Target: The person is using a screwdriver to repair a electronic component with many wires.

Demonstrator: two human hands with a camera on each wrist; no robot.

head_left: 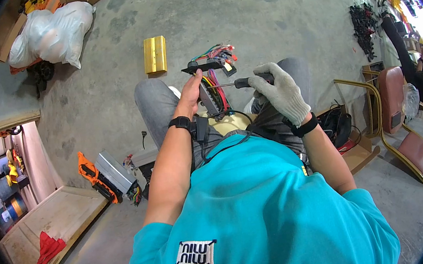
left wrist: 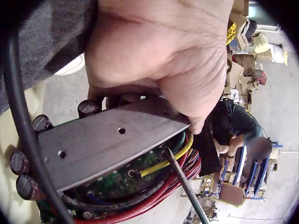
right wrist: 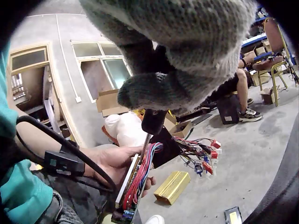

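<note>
My bare left hand (head_left: 191, 95) grips a green circuit board (left wrist: 117, 184) with a grey metal plate (left wrist: 103, 144) along its side. Round capacitors (left wrist: 41, 123) line one edge of the board. Red, yellow and dark wires (left wrist: 145, 203) run along it towards a black end plate (head_left: 196, 69) and a bunch of loose connectors (head_left: 223, 53). In a knitted glove, my right hand (head_left: 281, 93) holds a screwdriver (head_left: 242, 82) by its black handle. In the left wrist view, the screwdriver's tip lies among the wires near the yellow one, close by the metal plate's edge.
A gold finned metal case (head_left: 155, 55) lies on the concrete floor ahead. White bags (head_left: 54, 35) sit at the far left, a silver device (head_left: 114, 171) at the left, and a folding chair (head_left: 393, 101) at the right. Another person (left wrist: 240, 123) is in the background.
</note>
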